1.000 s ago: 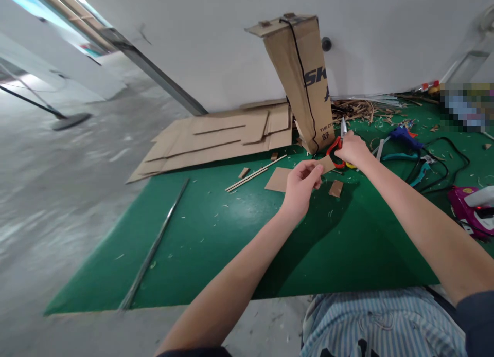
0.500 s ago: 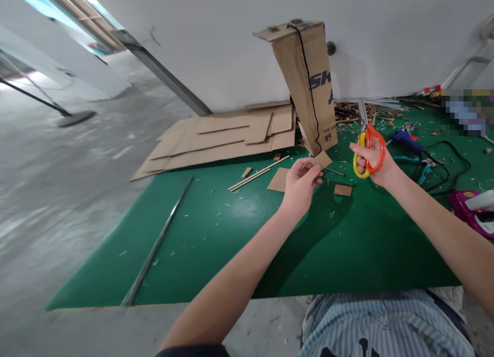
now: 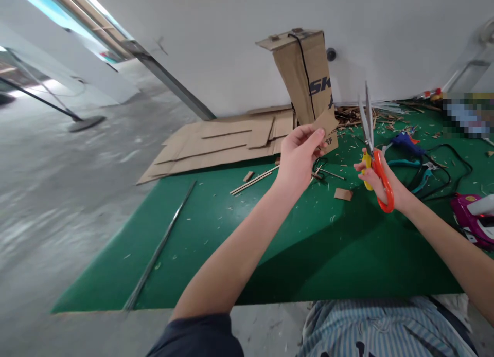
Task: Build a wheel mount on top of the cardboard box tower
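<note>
A cardboard scrap (image 3: 326,124) is pinched between the fingers and thumb of the raised left hand (image 3: 298,156). Orange-and-yellow scissors (image 3: 371,146) are gripped in the right hand (image 3: 376,179), blades parted and upward (right of centre, above the green bench (image 3: 309,254)).

the scissors (image 3: 382,179) have opened their blades

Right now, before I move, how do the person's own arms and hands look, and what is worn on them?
The left hand and right hand are bare, with no visible glove, ring or watch. The left forearm and right forearm are bare too. A dark navy sleeve ends above the left forearm; no sleeve shows on the right arm.
</note>
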`<state>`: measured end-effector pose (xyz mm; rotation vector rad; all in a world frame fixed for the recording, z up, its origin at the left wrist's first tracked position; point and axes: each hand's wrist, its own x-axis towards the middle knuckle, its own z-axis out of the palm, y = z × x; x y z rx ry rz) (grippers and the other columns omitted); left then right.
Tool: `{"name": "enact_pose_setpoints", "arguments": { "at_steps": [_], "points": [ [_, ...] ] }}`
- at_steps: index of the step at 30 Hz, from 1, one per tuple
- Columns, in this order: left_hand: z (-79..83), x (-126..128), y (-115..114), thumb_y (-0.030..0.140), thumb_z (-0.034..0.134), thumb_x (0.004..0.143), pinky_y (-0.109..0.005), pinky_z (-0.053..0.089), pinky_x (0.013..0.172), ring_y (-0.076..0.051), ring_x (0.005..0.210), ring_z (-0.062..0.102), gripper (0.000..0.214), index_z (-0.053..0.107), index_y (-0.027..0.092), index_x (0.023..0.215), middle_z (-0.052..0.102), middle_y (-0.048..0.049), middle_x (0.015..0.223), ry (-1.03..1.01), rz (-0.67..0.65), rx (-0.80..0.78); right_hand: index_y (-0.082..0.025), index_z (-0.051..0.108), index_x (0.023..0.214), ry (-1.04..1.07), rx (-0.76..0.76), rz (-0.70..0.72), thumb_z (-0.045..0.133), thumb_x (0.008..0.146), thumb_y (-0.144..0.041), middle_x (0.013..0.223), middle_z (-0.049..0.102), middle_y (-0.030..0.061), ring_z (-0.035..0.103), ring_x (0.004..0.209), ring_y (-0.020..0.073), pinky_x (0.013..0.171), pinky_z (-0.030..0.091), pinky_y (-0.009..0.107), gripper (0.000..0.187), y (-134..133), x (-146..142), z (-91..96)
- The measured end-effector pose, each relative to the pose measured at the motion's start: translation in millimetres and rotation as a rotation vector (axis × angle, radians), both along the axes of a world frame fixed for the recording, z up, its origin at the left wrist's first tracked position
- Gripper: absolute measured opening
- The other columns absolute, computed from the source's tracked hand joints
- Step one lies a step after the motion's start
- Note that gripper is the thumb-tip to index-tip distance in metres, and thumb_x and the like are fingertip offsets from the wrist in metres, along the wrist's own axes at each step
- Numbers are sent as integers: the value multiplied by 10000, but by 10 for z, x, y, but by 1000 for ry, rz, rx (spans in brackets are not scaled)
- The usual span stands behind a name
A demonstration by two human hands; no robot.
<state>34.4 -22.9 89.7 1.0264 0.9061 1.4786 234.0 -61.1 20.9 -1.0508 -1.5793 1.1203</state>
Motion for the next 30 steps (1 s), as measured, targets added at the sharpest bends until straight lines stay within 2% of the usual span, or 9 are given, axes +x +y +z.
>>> {"name": "enact_pose_setpoints", "arguments": {
  "at_steps": [2, 5, 8, 11, 18, 25, 30],
  "points": [
    [61, 20, 54, 235, 803, 760, -188, 439, 521, -78, 614, 588, 151, 660, 187, 763, 611, 17, 670, 25, 7, 45, -283, 299, 1416, -111, 66, 36, 566, 877, -676, 1107, 583, 66, 660, 908, 228, 839, 579, 458, 719, -15, 22, -9],
    [64, 38, 75, 250, 835, 738, -183, 448, 536, -74, 610, 600, 185, 666, 181, 771, 633, 20, 664, 81, 27, 115, -240, 287, 1427, -219, 162, 66, 510, 921, -652, 1054, 571, 77, 634, 884, 232, 739, 562, 415, 690, -39, 19, -11],
    [23, 37, 72, 250, 842, 732, -183, 465, 551, -71, 598, 605, 187, 673, 180, 769, 642, 26, 654, 129, 31, 144, -245, 294, 1413, -254, 228, 105, 506, 925, -650, 1025, 553, 66, 617, 870, 234, 735, 547, 417, 669, -59, -10, -9],
    [4, 28, 73, 227, 824, 755, -183, 487, 565, -69, 580, 605, 152, 681, 177, 759, 636, 31, 626, 157, 15, 138, -264, 274, 1428, -275, 220, 113, 507, 921, -658, 1031, 534, 62, 597, 801, 217, 706, 541, 411, 683, -74, -24, 0],
    [69, -7, 51, 164, 820, 772, -181, 491, 563, -58, 545, 589, 158, 676, 151, 708, 622, 27, 609, 192, -27, 128, -258, 286, 1424, -304, 190, 125, 513, 912, -674, 1007, 531, 55, 555, 761, 201, 667, 511, 388, 697, -91, -10, 22],
    [98, -15, 17, 123, 791, 793, -185, 507, 577, -58, 545, 598, 145, 684, 143, 699, 625, 24, 613, 192, -43, 124, -224, 293, 1404, -339, 249, 99, 425, 912, -742, 946, 497, 39, 489, 722, 185, 672, 497, 388, 726, -100, -15, 20],
    [105, -11, -7, 146, 801, 789, -189, 516, 586, -63, 566, 608, 137, 679, 143, 727, 629, 23, 636, 185, -31, 131, -238, 303, 1386, -337, 262, 105, 466, 905, -723, 943, 488, 33, 487, 714, 186, 680, 500, 400, 702, -115, -16, 41]
  ]
}}
